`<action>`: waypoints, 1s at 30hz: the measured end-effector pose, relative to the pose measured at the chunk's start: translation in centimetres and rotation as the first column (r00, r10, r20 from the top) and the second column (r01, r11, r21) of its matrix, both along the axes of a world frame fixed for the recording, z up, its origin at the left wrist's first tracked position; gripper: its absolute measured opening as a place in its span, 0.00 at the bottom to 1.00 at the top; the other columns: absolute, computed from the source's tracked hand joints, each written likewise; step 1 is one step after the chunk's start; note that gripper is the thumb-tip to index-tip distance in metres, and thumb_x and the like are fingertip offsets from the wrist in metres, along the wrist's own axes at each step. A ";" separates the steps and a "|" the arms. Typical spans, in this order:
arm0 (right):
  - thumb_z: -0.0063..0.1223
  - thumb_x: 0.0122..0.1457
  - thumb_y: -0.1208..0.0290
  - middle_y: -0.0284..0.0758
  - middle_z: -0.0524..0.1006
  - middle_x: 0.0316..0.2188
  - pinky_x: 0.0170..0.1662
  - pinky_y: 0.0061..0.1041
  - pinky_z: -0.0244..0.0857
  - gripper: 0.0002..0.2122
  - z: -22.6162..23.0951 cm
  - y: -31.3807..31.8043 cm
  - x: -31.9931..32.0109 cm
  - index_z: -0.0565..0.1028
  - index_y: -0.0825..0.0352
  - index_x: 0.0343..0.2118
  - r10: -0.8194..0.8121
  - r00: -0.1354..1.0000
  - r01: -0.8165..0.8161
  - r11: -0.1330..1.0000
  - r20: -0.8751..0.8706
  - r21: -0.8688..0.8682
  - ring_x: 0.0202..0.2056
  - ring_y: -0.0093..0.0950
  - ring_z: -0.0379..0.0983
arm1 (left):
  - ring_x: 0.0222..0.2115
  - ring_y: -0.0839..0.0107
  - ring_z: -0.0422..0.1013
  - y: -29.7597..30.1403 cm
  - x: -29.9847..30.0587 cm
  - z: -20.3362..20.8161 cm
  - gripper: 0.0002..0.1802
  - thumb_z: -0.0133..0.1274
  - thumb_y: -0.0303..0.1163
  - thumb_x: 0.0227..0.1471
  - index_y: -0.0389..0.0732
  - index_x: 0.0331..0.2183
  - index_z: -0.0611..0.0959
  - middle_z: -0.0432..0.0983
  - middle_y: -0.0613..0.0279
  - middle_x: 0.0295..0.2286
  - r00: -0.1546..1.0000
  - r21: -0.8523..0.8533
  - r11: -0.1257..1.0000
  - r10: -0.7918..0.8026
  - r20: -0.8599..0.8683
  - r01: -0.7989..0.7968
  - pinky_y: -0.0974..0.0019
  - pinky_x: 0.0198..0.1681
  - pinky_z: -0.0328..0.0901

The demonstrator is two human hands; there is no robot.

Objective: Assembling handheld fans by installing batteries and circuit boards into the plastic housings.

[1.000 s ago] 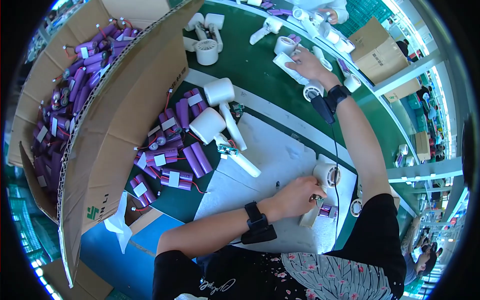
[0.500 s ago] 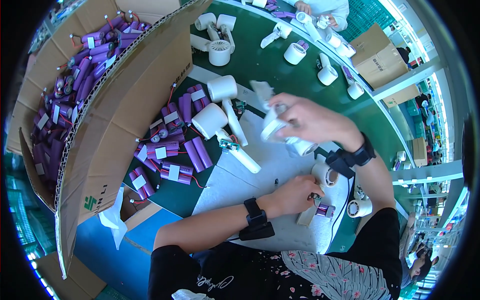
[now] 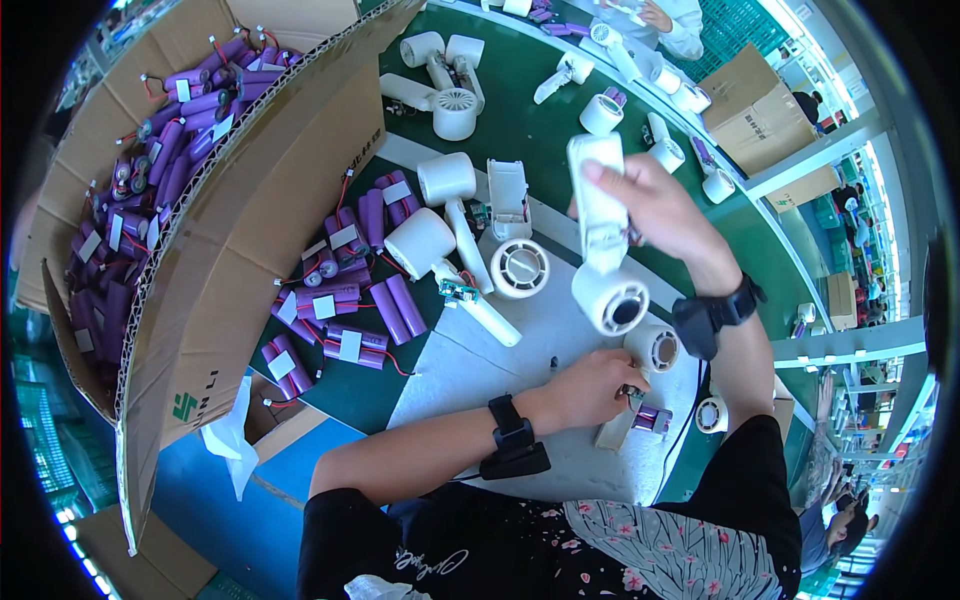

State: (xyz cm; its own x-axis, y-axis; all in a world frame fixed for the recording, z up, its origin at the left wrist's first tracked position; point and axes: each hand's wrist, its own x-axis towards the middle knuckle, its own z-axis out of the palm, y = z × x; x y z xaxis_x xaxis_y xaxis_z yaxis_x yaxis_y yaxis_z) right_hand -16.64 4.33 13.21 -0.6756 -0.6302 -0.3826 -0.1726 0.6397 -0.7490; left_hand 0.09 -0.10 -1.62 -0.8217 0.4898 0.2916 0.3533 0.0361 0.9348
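Note:
In my right hand (image 3: 648, 205) is a white handheld fan (image 3: 602, 165), gripped by its handle, with the round head hanging down over the grey mat. My left hand (image 3: 590, 388) is low over the mat, fingers closed on an opened white fan (image 3: 655, 347). A bit of green circuit board (image 3: 632, 392) shows at its fingertips; their exact hold is partly hidden. Beside that hand lies a purple battery pack (image 3: 653, 419). Left of the raised fan, another white fan rests on the table, its round head (image 3: 520, 268) facing up and its handle (image 3: 508, 198) pointing away.
White fan parts (image 3: 420, 242) and purple battery packs (image 3: 335, 290) lie at the left. A big cardboard box (image 3: 260, 240) full of battery packs stands beyond them. Several fans (image 3: 455, 112) sit on the green belt (image 3: 545, 125). Opposite, a person's hand (image 3: 655, 15) shows.
A fan that was in or beside my blurred right hand now lies on the table. That hand has moved right and away, holding a fan. Fans on the belt have shifted slightly right. My left hand stays put.

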 end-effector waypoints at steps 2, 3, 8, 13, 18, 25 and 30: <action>0.53 0.61 0.58 0.29 0.78 0.30 0.28 0.19 0.65 0.15 -1.5 0.6 -1.9 0.77 0.68 0.29 -0.173 0.979 0.183 0.979 0.104 -0.095 0.27 0.15 0.71 | 0.33 0.55 0.73 0.2 -0.1 0.1 0.16 0.53 0.19 0.40 0.41 0.36 0.84 0.74 0.55 0.30 1.000 0.006 1.000 -0.003 -0.027 0.003 0.59 0.37 0.69; 0.54 0.60 0.59 0.30 0.78 0.30 0.29 0.18 0.65 0.14 -3.4 1.3 -3.0 0.76 0.68 0.34 -0.242 0.959 0.264 0.953 0.147 -0.152 0.28 0.15 0.71 | 0.33 0.55 0.73 0.5 -0.1 0.3 0.16 0.53 0.19 0.40 0.41 0.36 0.84 0.74 0.55 0.30 0.999 0.013 1.000 -0.017 -0.039 0.017 0.59 0.37 0.69; 0.54 0.60 0.63 0.33 0.78 0.35 0.32 0.22 0.67 0.16 -10.5 -0.6 -2.9 0.73 0.71 0.45 -0.268 0.939 0.310 0.932 0.216 -0.189 0.31 0.19 0.72 | 0.33 0.55 0.73 0.5 -0.2 0.0 0.17 0.53 0.19 0.40 0.41 0.36 0.84 0.74 0.54 0.31 0.999 -0.031 0.999 -0.012 -0.031 0.011 0.58 0.37 0.69; 0.52 0.60 0.67 0.36 0.78 0.38 0.37 0.29 0.68 0.18 -11.9 -1.9 -0.4 0.69 0.74 0.48 -0.200 0.978 0.206 0.958 0.053 -0.199 0.34 0.26 0.74 | 0.33 0.55 0.73 0.6 -0.2 0.1 0.17 0.54 0.20 0.40 0.42 0.36 0.84 0.74 0.55 0.32 1.000 -0.021 1.000 -0.005 -0.025 0.004 0.58 0.37 0.69; 0.53 0.58 0.62 0.44 0.77 0.41 0.41 0.31 0.68 0.23 -9.2 -2.7 -0.3 0.67 0.75 0.51 -0.082 0.984 0.115 0.969 -0.157 0.219 0.38 0.32 0.74 | 0.33 0.56 0.73 0.4 -0.3 0.1 0.17 0.54 0.20 0.40 0.42 0.36 0.84 0.74 0.55 0.33 1.000 -0.020 1.000 -0.013 0.002 0.013 0.59 0.37 0.69; 0.56 0.55 0.51 0.50 0.73 0.45 0.43 0.35 0.66 0.31 -6.1 -2.5 -4.8 0.65 0.70 0.55 0.183 0.871 -0.035 0.948 -0.455 0.316 0.43 0.38 0.72 | 0.32 0.56 0.73 0.3 -0.4 0.4 0.17 0.53 0.20 0.40 0.42 0.37 0.84 0.74 0.54 0.33 1.000 -0.046 0.999 -0.019 0.012 0.019 0.60 0.37 0.69; 0.59 0.49 0.44 0.52 0.60 0.58 0.55 0.35 0.61 0.38 -6.6 -9.6 -10.0 0.63 0.62 0.60 0.156 0.576 -0.065 0.987 -0.802 0.146 0.56 0.48 0.62 | 0.33 0.56 0.73 0.5 -0.3 0.0 0.17 0.53 0.20 0.41 0.43 0.36 0.84 0.74 0.54 0.33 0.999 0.021 0.999 -0.032 0.024 0.031 0.60 0.37 0.69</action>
